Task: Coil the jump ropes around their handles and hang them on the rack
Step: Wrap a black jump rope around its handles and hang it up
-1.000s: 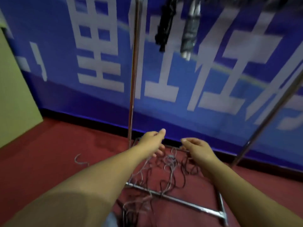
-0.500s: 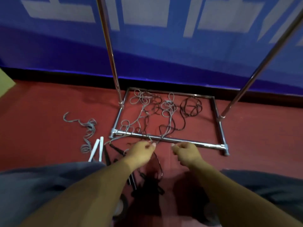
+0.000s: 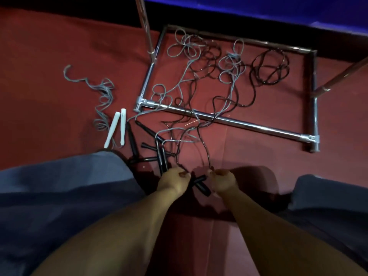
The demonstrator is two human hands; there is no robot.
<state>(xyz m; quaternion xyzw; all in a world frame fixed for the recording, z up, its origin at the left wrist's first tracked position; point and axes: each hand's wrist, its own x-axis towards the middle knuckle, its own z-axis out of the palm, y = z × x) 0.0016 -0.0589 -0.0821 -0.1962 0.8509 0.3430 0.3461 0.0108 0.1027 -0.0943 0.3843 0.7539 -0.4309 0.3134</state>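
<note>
- Your view has dropped since half a second ago: the rack (image 3: pixel 235 121) base frame now sits higher in view, its near bar crossed by cords.
- Grey and black jump ropes (image 3: pixel 225 76) sprawl tangled inside the base on the red floor (image 3: pixel 49 56).
- Black handles (image 3: pixel 159 156) cluster near your knee, white handles (image 3: pixel 117 128) beside them.
- Your left hand (image 3: pixel 175 181) and right hand (image 3: pixel 223 181) have pulled closer to you, each seemingly pinching a dark cord.

The chrome tube rack (image 3: pixel 235 121) is cut off by the top edge, only its floor frame showing. Below that frame, the curled hands (image 3: pixel 175 181) hide their fingertips and partly cover the black plastic handles (image 3: pixel 201 185); which thin cords they pinch cannot be told.
</note>
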